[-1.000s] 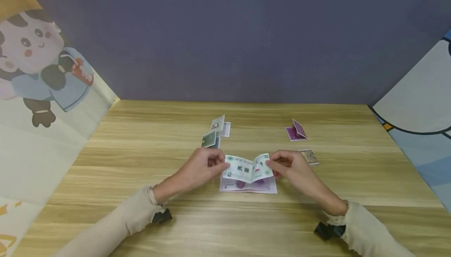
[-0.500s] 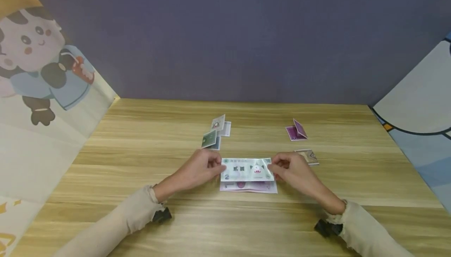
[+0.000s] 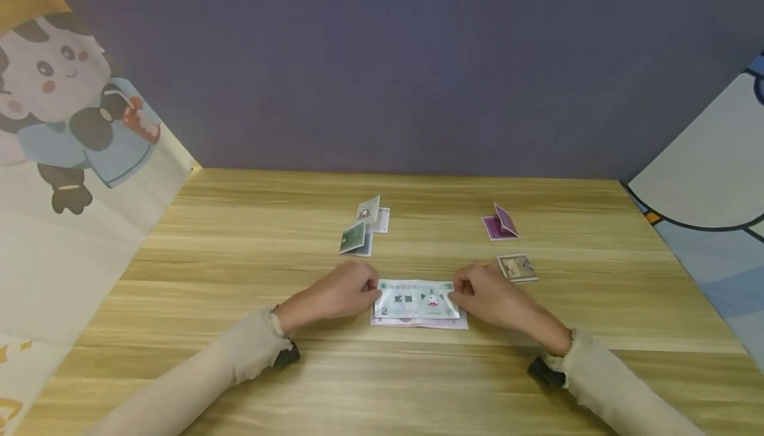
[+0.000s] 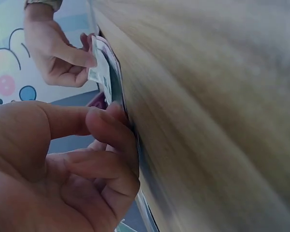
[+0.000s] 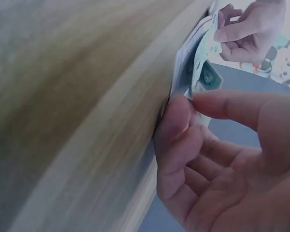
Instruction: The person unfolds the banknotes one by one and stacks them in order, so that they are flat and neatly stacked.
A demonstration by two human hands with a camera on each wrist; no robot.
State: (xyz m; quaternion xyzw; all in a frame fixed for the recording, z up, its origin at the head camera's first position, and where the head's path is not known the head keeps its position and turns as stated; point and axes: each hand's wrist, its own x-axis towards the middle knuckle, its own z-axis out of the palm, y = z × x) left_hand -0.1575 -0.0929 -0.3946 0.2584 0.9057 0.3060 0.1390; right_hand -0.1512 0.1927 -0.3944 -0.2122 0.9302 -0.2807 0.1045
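Note:
A pale green play banknote marked 2 lies between my two hands, just over a pinkish-purple banknote whose near edge shows below it. My left hand pinches its left end between thumb and fingers. At the other end, my right hand pinches the note in the same way. Seen from the right wrist, the green note bows a little and stands slightly off the note beneath. Both hands are low, close to the wooden table.
Beyond my left hand stand a folded green note and a folded grey note. On the right are a folded purple note and a flat brown note. A dark blue panel rises behind the table.
Both hands have come down and slightly nearer with the green note. Bent near its right end at first, the note is now straighter and covers more of the purple one.

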